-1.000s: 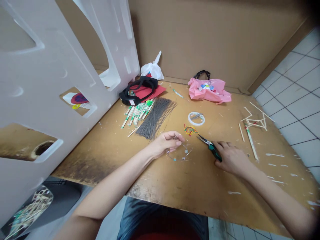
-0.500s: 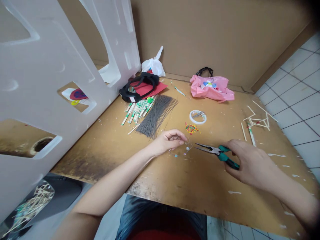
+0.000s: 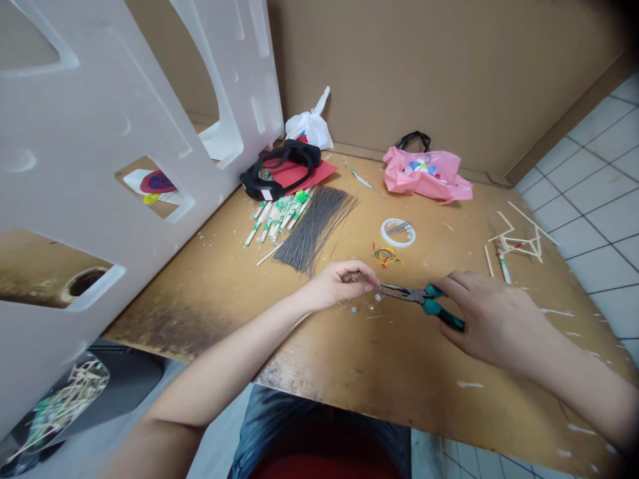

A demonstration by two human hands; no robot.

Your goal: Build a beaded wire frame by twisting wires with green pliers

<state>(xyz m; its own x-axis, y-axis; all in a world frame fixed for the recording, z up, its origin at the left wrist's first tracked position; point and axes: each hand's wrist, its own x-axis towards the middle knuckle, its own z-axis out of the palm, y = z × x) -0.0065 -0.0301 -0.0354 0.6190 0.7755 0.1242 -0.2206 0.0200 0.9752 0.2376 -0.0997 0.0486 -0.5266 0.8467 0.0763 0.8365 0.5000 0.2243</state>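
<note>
My left hand [image 3: 342, 283] is curled in a pinch over a thin wire piece with small beads [image 3: 360, 307] lying on the wooden table [image 3: 349, 372]. My right hand [image 3: 492, 322] grips green-handled long-nose pliers [image 3: 422, 299], whose tips point left and reach the fingertips of my left hand. A small heap of coloured rubber bands [image 3: 385, 255] lies just beyond the pliers.
A fan of thin grey wires [image 3: 319, 226] and wrapped chopsticks [image 3: 277, 216] lie at the back left, a tape roll [image 3: 398, 232] and a pink bag [image 3: 426, 174] further back. Wooden sticks [image 3: 516, 241] sit at the right. A white foam panel [image 3: 100, 133] stands at the left.
My right hand picked the pliers up off the table, drew them right, then brought their tips left to my left hand's fingertips. My left hand stayed over the beaded wire.
</note>
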